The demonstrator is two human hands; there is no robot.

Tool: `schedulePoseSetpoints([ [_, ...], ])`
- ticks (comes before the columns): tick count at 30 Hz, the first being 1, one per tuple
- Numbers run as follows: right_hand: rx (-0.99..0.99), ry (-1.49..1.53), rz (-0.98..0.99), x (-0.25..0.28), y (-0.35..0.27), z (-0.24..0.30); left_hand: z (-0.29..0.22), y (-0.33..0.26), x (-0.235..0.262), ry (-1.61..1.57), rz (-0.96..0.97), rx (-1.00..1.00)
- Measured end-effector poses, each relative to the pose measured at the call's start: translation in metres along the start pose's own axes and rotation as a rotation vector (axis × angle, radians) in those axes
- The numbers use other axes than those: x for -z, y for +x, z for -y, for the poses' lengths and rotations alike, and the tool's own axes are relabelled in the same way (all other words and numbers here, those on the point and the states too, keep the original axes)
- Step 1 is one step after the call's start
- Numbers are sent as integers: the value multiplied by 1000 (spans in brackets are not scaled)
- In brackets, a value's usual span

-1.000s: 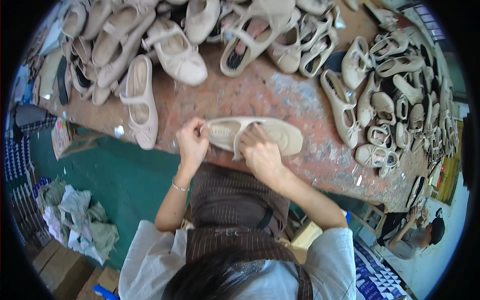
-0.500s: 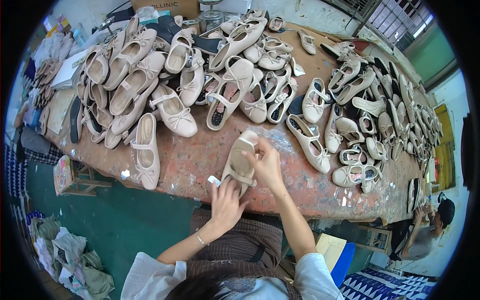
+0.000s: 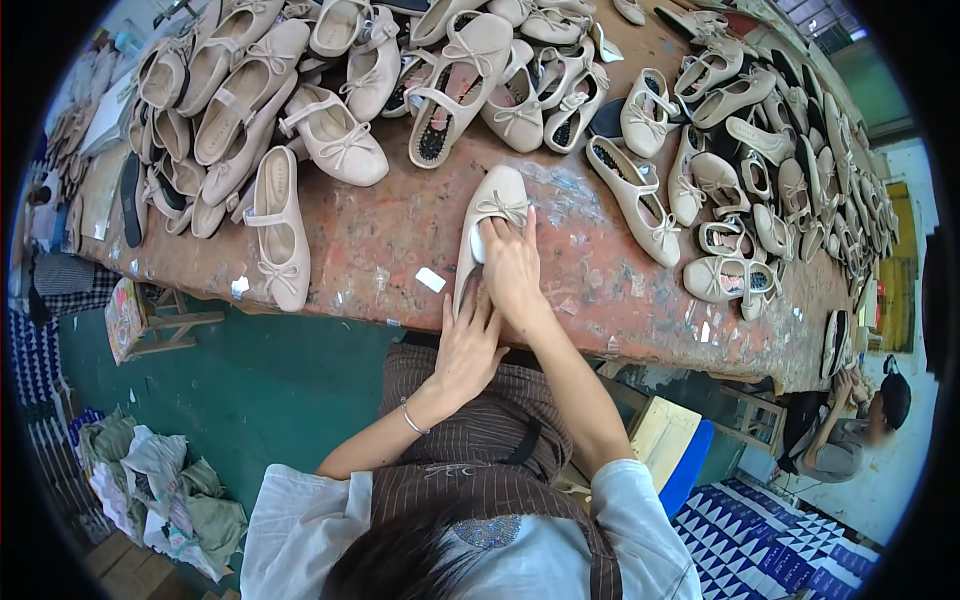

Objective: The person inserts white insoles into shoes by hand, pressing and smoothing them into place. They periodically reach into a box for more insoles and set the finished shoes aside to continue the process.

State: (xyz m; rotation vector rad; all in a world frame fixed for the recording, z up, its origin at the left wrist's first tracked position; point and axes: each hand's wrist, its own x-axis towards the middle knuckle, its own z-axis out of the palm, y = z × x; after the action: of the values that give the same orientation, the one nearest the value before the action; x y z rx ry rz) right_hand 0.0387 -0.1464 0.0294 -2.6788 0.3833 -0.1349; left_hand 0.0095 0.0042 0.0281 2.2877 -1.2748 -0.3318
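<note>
A beige ballet flat (image 3: 497, 190) with a bow lies on the table in front of me, toe pointing away. My right hand (image 3: 512, 275) reaches over its opening, the fingertips pushed down inside just behind the bow. A small pale, rounded edge (image 3: 477, 243) shows beside those fingers; what it belongs to I cannot make out. At the heel end, my left hand (image 3: 470, 345) grips the shoe, its fingers partly over the opening. The heel is mostly hidden by both hands. Left of the shoe lies a small white slip (image 3: 430, 279).
Piles of similar beige shoes crowd the table's left (image 3: 245, 110) and right (image 3: 770, 170). One strapped shoe (image 3: 283, 230) lies apart at left, another (image 3: 635, 200) at right. The table's front edge (image 3: 640, 352) runs before me. A stool (image 3: 160, 320) and a seated person (image 3: 860, 430) are beyond.
The view has tipped downward, so the table sits higher in it. The shoe's bowed toe now shows at the far end. My right hand has moved from the far end into the opening.
</note>
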Motion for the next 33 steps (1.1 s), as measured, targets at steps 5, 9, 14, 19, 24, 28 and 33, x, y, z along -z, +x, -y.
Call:
schedulePoseSetpoints([
  [5,103,-186,-317,-21,-33,13,3,-7,-14,61,-60,0],
  [9,-104,-113,-52,-4,-3,14,1,-3,-12,72,-41,15],
  [14,-78,-277,-264,-37,-45,26,6,-13,-29,76,-20,40],
  [19,-298,-82,282,11,6,28,5,-9,-23,140,38,38],
  [24,-84,-460,-251,-25,-19,17,5,-6,-22,78,-45,15],
  [28,-107,-449,-81,-16,9,-4,2,11,-20,70,-40,-18],
  [33,-131,-407,-134,-45,-2,11,10,-6,-20,135,-5,21],
])
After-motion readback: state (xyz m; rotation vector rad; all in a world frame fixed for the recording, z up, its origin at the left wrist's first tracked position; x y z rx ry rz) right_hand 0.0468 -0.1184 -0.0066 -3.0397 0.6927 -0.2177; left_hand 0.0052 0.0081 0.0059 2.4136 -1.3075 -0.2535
